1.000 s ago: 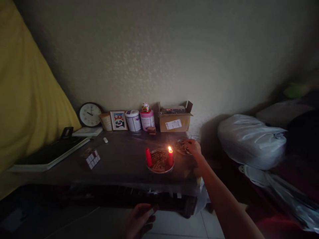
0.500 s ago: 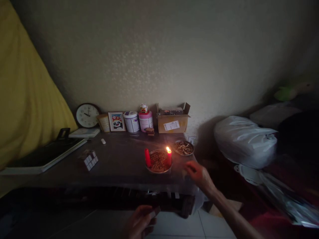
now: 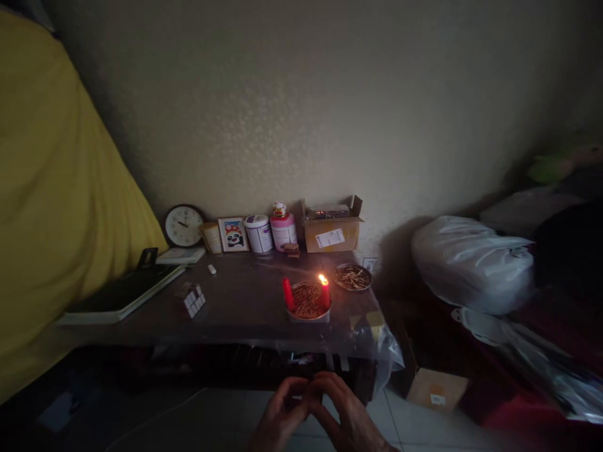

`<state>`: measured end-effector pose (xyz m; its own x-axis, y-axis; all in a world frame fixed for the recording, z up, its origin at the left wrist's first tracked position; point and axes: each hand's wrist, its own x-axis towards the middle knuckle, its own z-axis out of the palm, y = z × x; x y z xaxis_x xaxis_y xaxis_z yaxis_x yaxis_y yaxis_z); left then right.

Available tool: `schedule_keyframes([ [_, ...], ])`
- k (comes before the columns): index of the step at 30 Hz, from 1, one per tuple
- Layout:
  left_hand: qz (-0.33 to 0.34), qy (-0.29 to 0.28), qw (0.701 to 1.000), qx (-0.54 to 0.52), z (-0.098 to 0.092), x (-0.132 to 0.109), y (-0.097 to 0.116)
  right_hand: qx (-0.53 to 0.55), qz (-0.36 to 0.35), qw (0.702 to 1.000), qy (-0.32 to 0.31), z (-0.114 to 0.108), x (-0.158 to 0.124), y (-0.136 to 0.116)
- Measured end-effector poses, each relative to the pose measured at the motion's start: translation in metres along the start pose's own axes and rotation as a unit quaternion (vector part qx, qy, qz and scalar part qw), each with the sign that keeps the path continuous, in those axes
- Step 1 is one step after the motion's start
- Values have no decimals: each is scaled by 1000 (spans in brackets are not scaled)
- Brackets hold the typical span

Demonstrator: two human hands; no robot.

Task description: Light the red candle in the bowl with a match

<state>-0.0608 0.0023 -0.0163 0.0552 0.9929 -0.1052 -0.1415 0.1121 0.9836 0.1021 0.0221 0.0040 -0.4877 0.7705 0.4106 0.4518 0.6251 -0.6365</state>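
Observation:
My left hand and my right hand meet low in the view, in front of the dark table. Their fingertips touch around a small dark box that the left hand grips. Whether the right fingers pinch anything is too dim to tell. On the table beyond them a round bowl holds a lit red candle and an unlit red candle. A small dish of thin sticks sits just right of the bowl.
A clock, a picture frame, two tins and an open cardboard box line the wall. A cube puzzle and a black folder lie left. A white bag and a floor carton lie right.
My right hand left the dish of sticks, drew back over the table's edge and joined my left hand low in front. The view shifted a little to the left.

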Motion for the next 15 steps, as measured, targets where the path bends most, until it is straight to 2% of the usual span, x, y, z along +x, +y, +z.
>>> schedule_keyframes([
  [7,-2,-10,1000,2,1,-1,5,33,-17,999,12,4,-2,6],
  [15,3,-10,1000,3,4,-1,4,38,-13,999,-2,5,-3,13],
])
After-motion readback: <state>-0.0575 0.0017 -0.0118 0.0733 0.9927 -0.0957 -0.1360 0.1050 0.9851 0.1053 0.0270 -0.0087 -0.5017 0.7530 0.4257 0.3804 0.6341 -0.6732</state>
